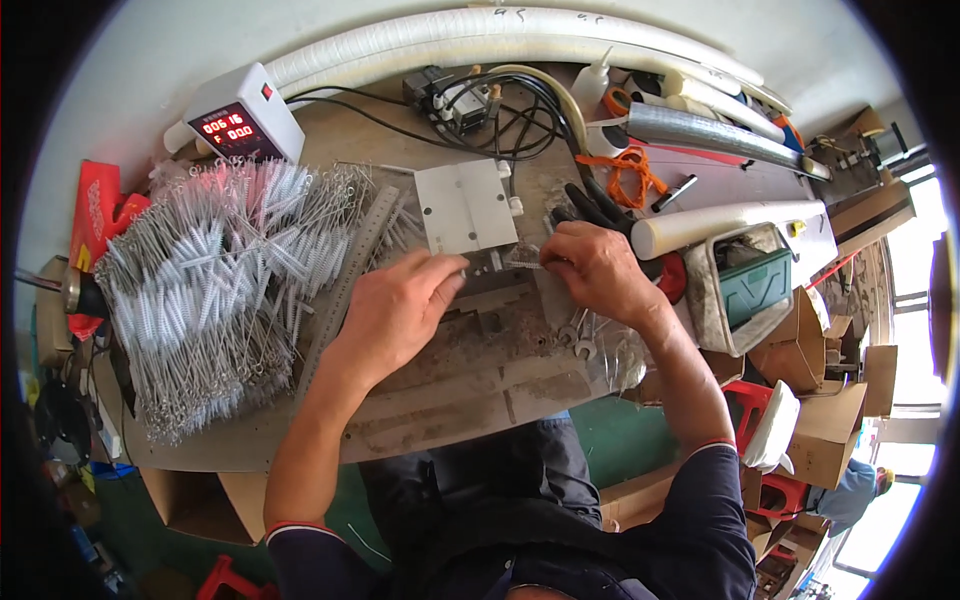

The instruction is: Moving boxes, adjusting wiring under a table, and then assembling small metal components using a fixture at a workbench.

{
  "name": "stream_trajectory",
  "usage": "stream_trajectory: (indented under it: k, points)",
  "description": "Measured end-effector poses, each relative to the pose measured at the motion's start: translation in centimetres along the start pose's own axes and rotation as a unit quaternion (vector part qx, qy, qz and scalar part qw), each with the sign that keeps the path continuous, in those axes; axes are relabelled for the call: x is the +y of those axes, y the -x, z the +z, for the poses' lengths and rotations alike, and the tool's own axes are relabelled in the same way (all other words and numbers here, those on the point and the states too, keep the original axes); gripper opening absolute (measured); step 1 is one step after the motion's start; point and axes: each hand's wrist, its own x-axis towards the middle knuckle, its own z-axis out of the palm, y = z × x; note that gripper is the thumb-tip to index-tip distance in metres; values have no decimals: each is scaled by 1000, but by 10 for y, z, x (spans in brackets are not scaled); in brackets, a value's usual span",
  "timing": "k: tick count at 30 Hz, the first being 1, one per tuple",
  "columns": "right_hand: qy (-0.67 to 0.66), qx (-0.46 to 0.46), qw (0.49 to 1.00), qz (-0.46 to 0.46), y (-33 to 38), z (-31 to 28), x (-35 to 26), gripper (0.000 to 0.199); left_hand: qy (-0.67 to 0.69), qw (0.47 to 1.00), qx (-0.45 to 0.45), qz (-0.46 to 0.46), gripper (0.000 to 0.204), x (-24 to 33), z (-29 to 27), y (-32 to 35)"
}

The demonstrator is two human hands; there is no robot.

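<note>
Your left hand (395, 305) and right hand (595, 268) pinch a small wire brush (522, 258) between them, long axis left-right, just below the grey metal plate (465, 207). Right fingers curl closed on it; left grip unclear. Worn workbench (480, 390); brush pile (230, 270) lies left.

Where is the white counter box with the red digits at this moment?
In the head view, the white counter box stands at the far left of the workbench, just behind the pile of wire brushes.

Both hands, left hand (398, 305) and right hand (592, 268), pinch a small wire brush (522, 257) beside a metal plate (465, 207).
</note>
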Motion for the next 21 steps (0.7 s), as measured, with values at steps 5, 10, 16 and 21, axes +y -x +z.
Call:
stream_trajectory:
  k: [5,10,16,21]
  points:
    - [3,-46,999,-24,-21,-3,3,12,-40,998,-50,7,21,4,-9,-6]
    - [-3,-60,998,-29,-26,-2,9,14,-148,982,-114,2,25,15,-11,-14]
    - [-53,-52,996,-40,-25,3,14,14,-150,972,-178,-33,31,25,-8,-25]
    - [-70,-34,996,-37,-19,16,15,15,-143,974,-175,-34,33,25,-8,-25]
